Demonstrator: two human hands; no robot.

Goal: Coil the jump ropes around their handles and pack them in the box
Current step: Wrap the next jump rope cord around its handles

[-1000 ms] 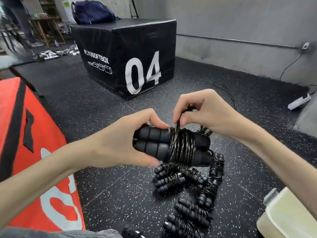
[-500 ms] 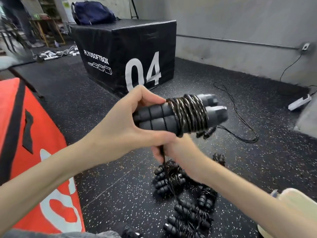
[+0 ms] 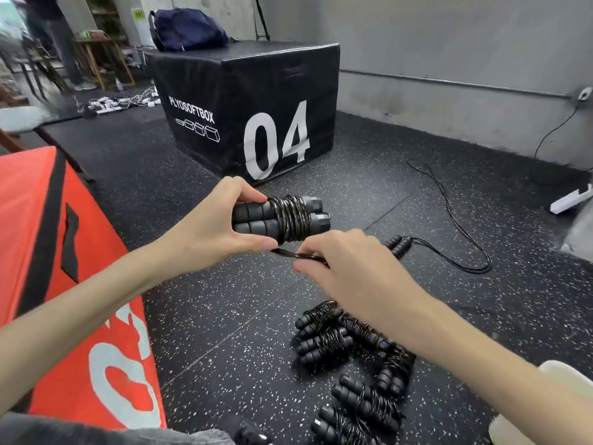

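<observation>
Left hand (image 3: 205, 232) gripping paired handles (image 3: 256, 218) – long axis horiz, caps pointing right; right hand (image 3: 349, 261) pinching rope end (image 3: 288, 253) below.

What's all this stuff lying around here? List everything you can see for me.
Jump rope being coiled: one, black, rope wound round its paired handles, held above the floor.
Coiled jump ropes: a pile of about six, black, on the floor below the right arm.
Uncoiled jump rope: one, black, loose on the floor to the right.
Plyo box marked 04: one, black, straight ahead.
Plyo box: one, red, at the left.
Bag: one, dark blue, on top of the black box.
Power strip: one, white, far right by the wall.
Left hand: holds the handles.
Right hand: pinches the rope's loose end.
</observation>
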